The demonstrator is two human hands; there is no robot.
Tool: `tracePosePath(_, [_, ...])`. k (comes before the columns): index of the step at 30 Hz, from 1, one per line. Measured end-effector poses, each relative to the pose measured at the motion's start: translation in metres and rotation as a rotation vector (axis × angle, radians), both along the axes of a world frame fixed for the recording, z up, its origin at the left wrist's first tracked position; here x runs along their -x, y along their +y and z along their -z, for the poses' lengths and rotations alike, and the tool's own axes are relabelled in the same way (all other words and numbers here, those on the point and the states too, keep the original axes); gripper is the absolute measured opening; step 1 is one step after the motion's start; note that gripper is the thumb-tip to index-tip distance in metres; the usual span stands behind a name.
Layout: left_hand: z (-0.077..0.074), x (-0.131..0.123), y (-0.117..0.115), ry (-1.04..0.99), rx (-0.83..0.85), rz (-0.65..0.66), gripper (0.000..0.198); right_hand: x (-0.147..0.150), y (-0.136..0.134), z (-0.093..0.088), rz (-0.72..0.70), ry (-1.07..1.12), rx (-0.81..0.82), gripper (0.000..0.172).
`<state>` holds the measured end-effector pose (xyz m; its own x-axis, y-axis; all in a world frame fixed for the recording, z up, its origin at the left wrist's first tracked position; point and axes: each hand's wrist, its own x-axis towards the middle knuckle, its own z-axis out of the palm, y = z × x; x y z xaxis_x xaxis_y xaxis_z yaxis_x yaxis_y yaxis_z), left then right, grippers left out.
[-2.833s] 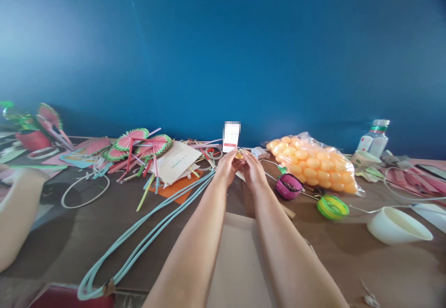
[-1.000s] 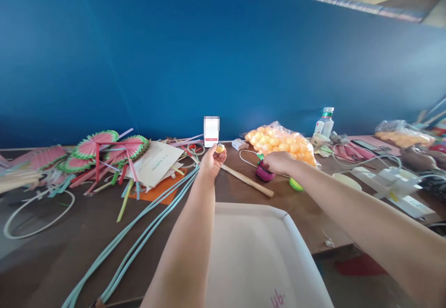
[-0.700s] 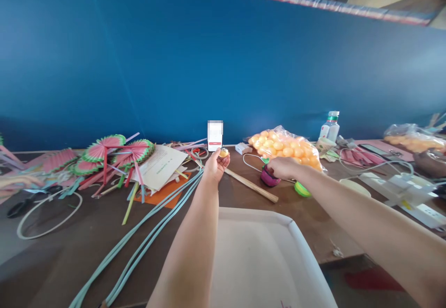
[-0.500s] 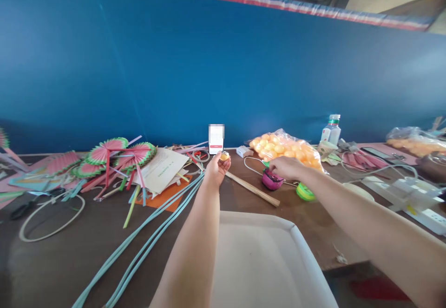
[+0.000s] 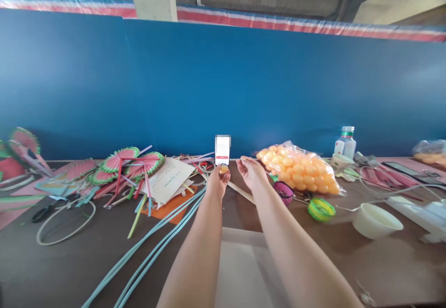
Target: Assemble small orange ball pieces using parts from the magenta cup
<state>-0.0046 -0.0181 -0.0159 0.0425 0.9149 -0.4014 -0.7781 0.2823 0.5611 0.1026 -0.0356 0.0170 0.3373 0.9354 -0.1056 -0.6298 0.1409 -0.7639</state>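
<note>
My left hand [image 5: 220,181] is closed on a small orange ball [image 5: 223,170], held up in its fingertips just below an upright phone [image 5: 222,150]. My right hand [image 5: 250,171] is raised to the right of it, with thumb and fingertips pinched together; whatever they hold is too small to make out. The two hands are apart. Beyond my right wrist sit a purple basket [image 5: 283,192] and a green and yellow round container [image 5: 321,209]. A wooden stick [image 5: 240,191] lies partly behind my right forearm.
A bag of orange balls [image 5: 303,168] lies at the back right, near two bottles [image 5: 344,144] and a white cup [image 5: 377,220]. Paper fans [image 5: 120,159], papers [image 5: 167,178] and blue tubes [image 5: 153,238] cover the left. A pale tray [image 5: 240,271] is in front.
My right hand has moved left from the purple basket towards my left hand, fingers pinched. My left hand still holds the orange ball. The view has shifted up and slightly left.
</note>
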Motion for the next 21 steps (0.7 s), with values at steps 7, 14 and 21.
tracePosePath(7, [0.008, -0.001, 0.000, 0.044, 0.000, -0.077, 0.012, 0.006, 0.017, 0.046, -0.014, 0.072, 0.062, 0.019])
tracePosePath(14, [0.005, -0.001, -0.002, 0.019, -0.015, -0.113, 0.009, 0.004, 0.020, 0.052, -0.173, 0.045, 0.042, 0.021])
tracePosePath(21, [-0.001, 0.000, -0.006, -0.046, -0.044, -0.133, 0.013, 0.013, 0.007, 0.044, -0.231, 0.037, 0.054, 0.015])
